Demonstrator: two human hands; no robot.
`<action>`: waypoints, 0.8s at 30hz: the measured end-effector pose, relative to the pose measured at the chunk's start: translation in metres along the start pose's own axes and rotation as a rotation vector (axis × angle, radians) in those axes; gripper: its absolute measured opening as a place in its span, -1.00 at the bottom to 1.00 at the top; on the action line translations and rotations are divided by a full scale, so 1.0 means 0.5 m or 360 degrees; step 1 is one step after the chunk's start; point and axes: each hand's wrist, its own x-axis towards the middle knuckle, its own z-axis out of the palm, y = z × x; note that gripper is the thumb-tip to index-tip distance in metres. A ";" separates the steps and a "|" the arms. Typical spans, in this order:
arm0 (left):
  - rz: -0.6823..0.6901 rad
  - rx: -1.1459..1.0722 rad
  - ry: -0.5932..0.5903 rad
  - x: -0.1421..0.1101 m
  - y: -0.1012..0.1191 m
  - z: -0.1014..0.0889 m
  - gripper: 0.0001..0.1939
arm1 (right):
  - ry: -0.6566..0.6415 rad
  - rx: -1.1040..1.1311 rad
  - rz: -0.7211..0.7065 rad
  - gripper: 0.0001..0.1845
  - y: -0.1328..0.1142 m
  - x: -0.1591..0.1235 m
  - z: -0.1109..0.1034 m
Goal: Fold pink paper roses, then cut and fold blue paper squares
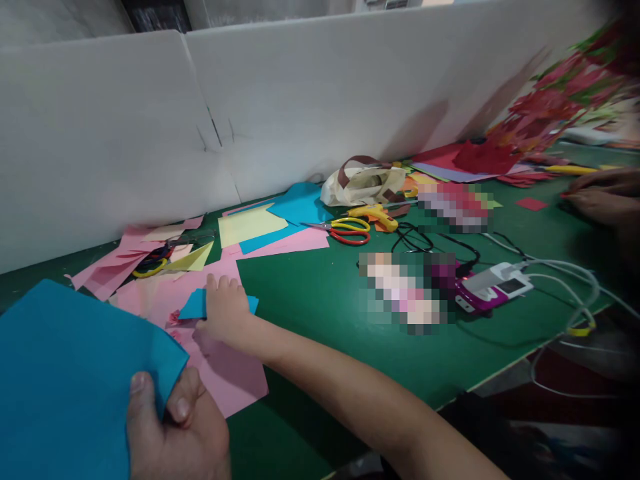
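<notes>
My left hand (183,427) is in the lower left, palm up, with a large sheet of blue paper (65,373) pinched between thumb and curled fingers. Over the pink paper (235,380) on the table, my right hand (225,310) reaches across from the right. Its fingers wrap over the far edge of a small stack of blue paper pieces (193,305), with the thumb at the near side. The middle of that stack is hidden under the hand. Small crumpled pink bits (175,317) lie just left of it.
Yellow-and-red-handled scissors (350,230) and a yellow glue gun (375,217) lie near a cream bag (365,187). Cables run from a purple power strip (480,300) over the table's right edge. A white partition (325,100) stands behind. Another person's hands (605,197) are at far right.
</notes>
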 end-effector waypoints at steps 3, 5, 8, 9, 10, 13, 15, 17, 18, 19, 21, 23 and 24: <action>-0.0011 0.0012 -0.0026 -0.007 0.004 0.013 -0.57 | -0.0042 0.0113 0.0017 0.09 0.002 -0.001 -0.011; -0.0050 0.0019 -0.0077 -0.014 0.005 0.021 -0.60 | -0.0048 0.0165 -0.0077 0.17 0.021 -0.006 -0.032; -0.0164 0.0061 -0.0173 -0.025 0.001 0.028 -0.61 | -0.0148 0.0514 -0.0285 0.12 0.071 -0.021 -0.081; -0.0213 0.0092 -0.0206 -0.028 -0.003 0.030 -0.61 | -0.0174 0.0768 -0.0252 -0.04 0.089 -0.030 -0.098; -0.0271 0.0130 -0.0239 -0.032 -0.008 0.031 -0.60 | -0.0145 0.1095 -0.0123 -0.23 0.107 -0.041 -0.115; -0.0507 0.0306 -0.0409 -0.044 -0.028 0.035 -0.53 | -0.0317 0.1950 0.0174 -0.42 0.146 -0.086 -0.154; -0.0636 0.0444 -0.0540 -0.053 -0.041 0.039 -0.48 | -0.0212 0.2041 0.0160 -0.53 0.161 -0.119 -0.167; -0.0695 0.0587 -0.0683 -0.060 -0.050 0.044 -0.44 | 0.0033 0.1934 0.0049 -0.59 0.174 -0.148 -0.171; -0.0698 0.0656 -0.0764 -0.063 -0.053 0.047 -0.43 | 0.0137 0.1830 0.0039 -0.61 0.182 -0.158 -0.173; -0.0694 0.0716 -0.0868 -0.065 -0.054 0.050 -0.42 | 0.0248 0.1676 0.0076 -0.62 0.193 -0.165 -0.175; -0.0684 0.0760 -0.1075 -0.068 -0.054 0.056 -0.47 | 0.0544 0.1197 0.0245 -0.63 0.223 -0.171 -0.183; -0.0703 0.0740 -0.1242 -0.068 -0.052 0.061 -0.57 | 0.0760 0.0723 0.0397 -0.66 0.265 -0.168 -0.195; -0.0713 0.0744 -0.1311 -0.067 -0.051 0.064 -0.59 | 0.0790 0.0647 0.0443 -0.69 0.287 -0.165 -0.201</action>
